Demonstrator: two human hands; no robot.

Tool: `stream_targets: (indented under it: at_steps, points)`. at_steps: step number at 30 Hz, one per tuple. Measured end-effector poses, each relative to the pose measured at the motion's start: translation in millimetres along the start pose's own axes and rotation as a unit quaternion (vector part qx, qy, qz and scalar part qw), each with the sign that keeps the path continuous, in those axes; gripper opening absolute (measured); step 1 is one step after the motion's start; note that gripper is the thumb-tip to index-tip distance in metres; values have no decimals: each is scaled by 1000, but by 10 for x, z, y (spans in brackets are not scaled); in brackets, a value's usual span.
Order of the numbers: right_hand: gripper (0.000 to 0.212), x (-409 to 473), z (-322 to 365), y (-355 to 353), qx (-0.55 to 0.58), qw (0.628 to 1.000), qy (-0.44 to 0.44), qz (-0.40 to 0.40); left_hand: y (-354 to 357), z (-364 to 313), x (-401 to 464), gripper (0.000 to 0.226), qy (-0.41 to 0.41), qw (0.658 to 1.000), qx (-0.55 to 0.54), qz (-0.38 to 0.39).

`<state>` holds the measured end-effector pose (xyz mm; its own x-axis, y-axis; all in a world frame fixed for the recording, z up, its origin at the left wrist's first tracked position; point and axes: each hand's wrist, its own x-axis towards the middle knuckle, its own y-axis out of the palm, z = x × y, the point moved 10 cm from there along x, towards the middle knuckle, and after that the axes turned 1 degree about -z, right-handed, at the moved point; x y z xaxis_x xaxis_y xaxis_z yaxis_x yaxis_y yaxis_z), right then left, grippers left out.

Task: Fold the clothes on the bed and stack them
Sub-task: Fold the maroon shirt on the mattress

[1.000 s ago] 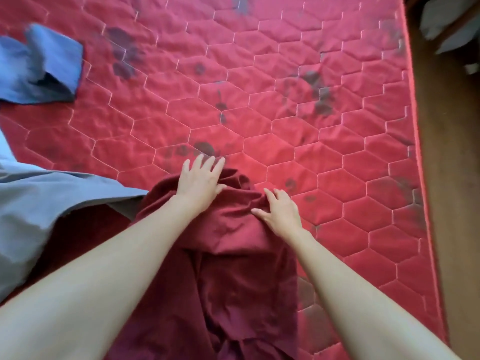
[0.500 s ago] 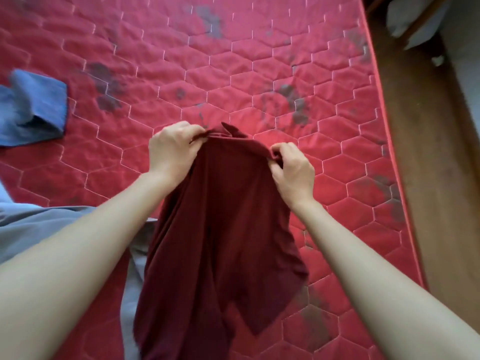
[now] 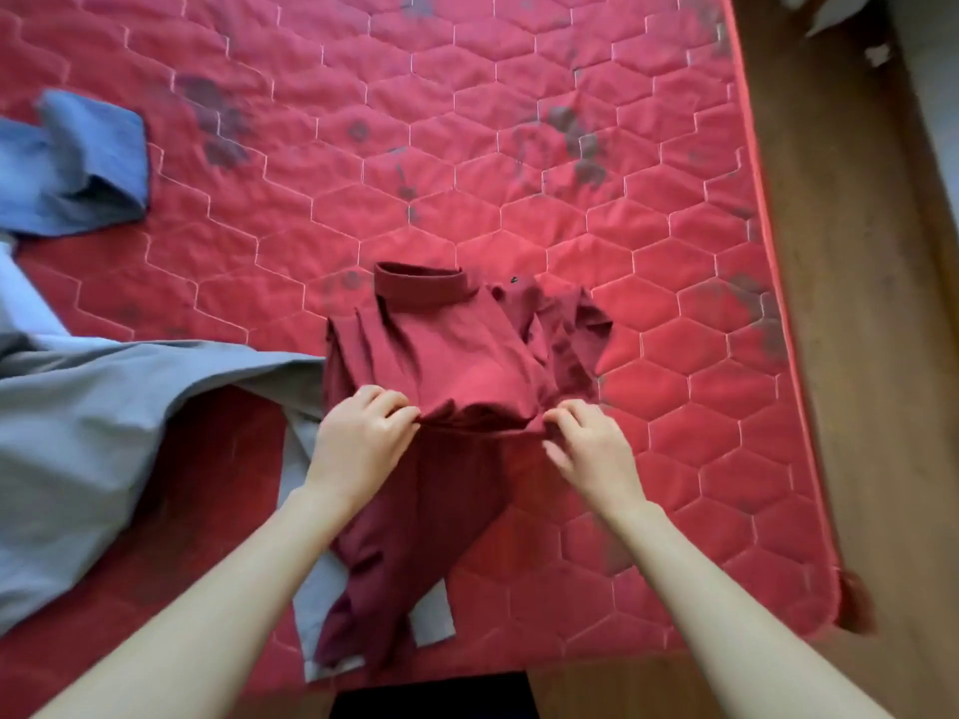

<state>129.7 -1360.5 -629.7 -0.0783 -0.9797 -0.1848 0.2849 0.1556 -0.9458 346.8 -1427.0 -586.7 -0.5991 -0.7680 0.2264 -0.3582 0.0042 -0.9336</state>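
A dark red collared shirt [image 3: 446,350] lies partly folded on the red quilted bed [image 3: 519,173], collar at the far end and one sleeve sticking out to the right. Its lower part trails toward me over a grey garment [image 3: 104,433]. My left hand [image 3: 363,438] pinches the near left corner of the folded section. My right hand [image 3: 591,443] pinches the near right corner. A blue folded garment [image 3: 78,163] rests at the far left of the bed.
The bed's right edge [image 3: 768,282] runs beside a wooden floor [image 3: 872,355]. The bed's near corner [image 3: 851,609] is at lower right. Dark stains mark the quilted cover. A dark patch [image 3: 430,695] shows at the bottom edge.
The red shirt, held up by its top edge half a second ago, now lies on the bed with its collar far. Both hands have shifted nearer, gripping a fold across its middle.
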Motion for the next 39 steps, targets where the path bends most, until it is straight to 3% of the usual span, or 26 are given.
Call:
stream_targets:
  at_steps: [2, 6, 11, 15, 24, 28, 31, 34, 39]
  points:
    - [51, -444, -154, 544, 2, 991, 44, 129, 365, -76, -404, 24, -12, 995, 5, 94]
    - [66, -821, -304, 866, 21, 982, 138, 131, 701, -113, -690, 49, -35, 981, 20, 188]
    - [67, -661, -355, 909, 107, 968, 216, 65, 838, -233, -196, 45, 23, 983, 29, 178]
    - [68, -268, -308, 851, 134, 967, 214, 20, 960, -175, 413, 44, 37, 988, 45, 145]
    - [63, 1154, -58, 649, 97, 987, 128, -17, 1252, 783, 1294, 48, -106, 974, 114, 164]
    - [63, 1622, 148, 630, 83, 984, 150, -37, 1396, 1077, 1476, 52, -143, 957, 110, 228]
    - [54, 1770, 322, 700, 46, 985, 166, -24, 1464, 1190, 1502, 41, -164, 946, 101, 260]
    - [32, 1758, 306, 745, 22, 982, 189, -11, 1407, 1311, 1474, 24, -187, 944, 114, 247]
    - [19, 1440, -71, 506, 89, 959, 266, -29, 1034, 1539, 1299, 26, -240, 950, 52, 193]
